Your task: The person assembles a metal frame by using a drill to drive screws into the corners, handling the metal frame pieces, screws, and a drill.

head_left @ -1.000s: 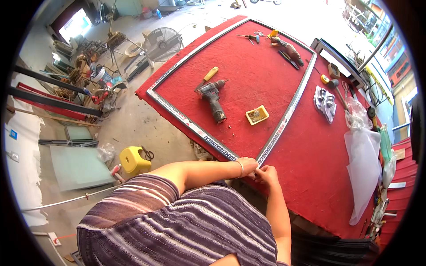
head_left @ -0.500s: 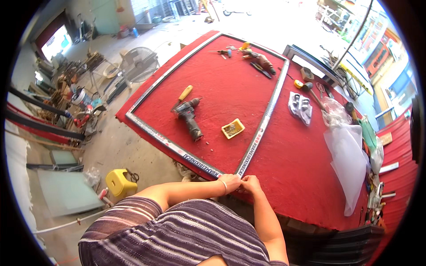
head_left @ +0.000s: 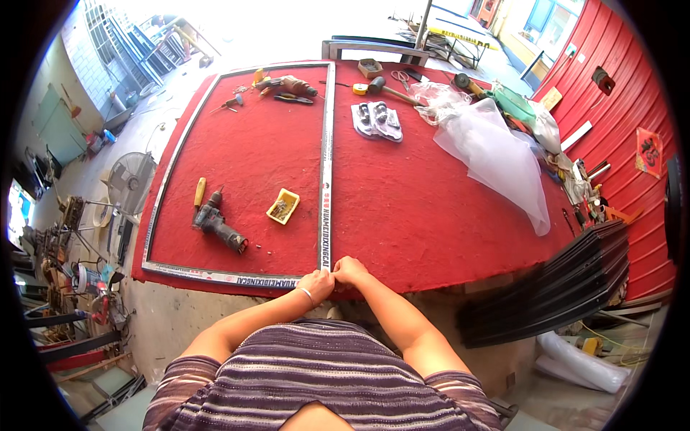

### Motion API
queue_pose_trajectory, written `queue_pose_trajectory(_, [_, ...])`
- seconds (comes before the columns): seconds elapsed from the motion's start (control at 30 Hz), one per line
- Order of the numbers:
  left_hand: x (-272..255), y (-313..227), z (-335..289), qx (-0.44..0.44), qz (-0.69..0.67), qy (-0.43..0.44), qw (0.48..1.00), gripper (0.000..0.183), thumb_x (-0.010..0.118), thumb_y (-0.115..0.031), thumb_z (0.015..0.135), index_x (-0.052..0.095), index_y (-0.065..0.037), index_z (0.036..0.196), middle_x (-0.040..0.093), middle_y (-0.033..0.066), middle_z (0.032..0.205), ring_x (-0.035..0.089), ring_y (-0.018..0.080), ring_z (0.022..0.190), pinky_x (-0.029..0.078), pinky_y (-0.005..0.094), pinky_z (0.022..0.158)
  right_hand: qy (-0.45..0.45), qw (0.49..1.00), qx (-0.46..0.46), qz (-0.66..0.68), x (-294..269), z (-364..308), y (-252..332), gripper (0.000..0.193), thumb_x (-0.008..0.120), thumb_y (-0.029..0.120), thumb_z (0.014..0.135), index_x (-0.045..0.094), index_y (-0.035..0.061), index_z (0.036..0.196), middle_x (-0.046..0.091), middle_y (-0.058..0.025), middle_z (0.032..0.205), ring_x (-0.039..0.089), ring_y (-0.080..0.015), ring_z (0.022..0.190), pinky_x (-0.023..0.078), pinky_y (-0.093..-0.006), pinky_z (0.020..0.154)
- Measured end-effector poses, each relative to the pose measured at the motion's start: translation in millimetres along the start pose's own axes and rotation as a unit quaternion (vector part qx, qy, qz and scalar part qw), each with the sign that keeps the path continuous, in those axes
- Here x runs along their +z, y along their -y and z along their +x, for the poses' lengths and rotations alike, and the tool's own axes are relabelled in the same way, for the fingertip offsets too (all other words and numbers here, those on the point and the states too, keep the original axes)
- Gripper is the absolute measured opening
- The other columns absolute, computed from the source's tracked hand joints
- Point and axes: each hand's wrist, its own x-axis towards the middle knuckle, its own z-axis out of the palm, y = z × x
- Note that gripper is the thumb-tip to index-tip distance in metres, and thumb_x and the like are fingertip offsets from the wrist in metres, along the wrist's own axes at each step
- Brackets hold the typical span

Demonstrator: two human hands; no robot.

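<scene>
Grip: left hand [head_left: 317, 285] and right hand [head_left: 350, 271] curled at the 5 o'clock corner of the rectangular frame [head_left: 327, 161], can't tell if pinching. Probably light, stiff, slickish; I'd hold opposite sides.

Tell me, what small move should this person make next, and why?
Perhaps ease the right hand slightly aside to check the fit: it and the left hand crowd the near right corner of the rectangular frame, and their fingers partly hide where its sides meet.

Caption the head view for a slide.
Left hand and right hand at near corner of silvery rectangular frame on red fabric-covered table.
</scene>
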Motion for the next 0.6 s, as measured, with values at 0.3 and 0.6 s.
queue_pose_trajectory(0.3, [-6, 21, 8, -0.021, -0.164, 0.060, 0.984, 0.023, 0.063, -0.022, 0.086, 0.068, -0.002, 0.095, 0.069, 0.0215, 0.095, 0.067, 0.0373, 0.095, 0.053, 0.0485, 0.083, 0.007, 1.000, 0.001, 0.012, 9, 11, -16, 0.027, 0.072, 0.036, 0.082, 0.072, 0.0097, 0.084, 0.074, -0.0062, 0.077, 0.072, -0.0155, 0.067, 0.056, -0.0315, 0.062])
queue_pose_trajectory(0.6, [-11, 4, 5, -0.117, -0.153, 0.047, 0.980, 0.023, 0.059, -0.021, 0.089, 0.070, -0.002, 0.093, 0.070, 0.0203, 0.098, 0.068, 0.0359, 0.095, 0.055, 0.0458, 0.081, 0.030, 0.999, -0.017, 0.016, 4, 7, -8, 0.025, 0.071, 0.031, 0.087, 0.069, 0.0060, 0.085, 0.074, -0.0052, 0.075, 0.072, -0.0141, 0.064, 0.055, -0.0288, 0.057])
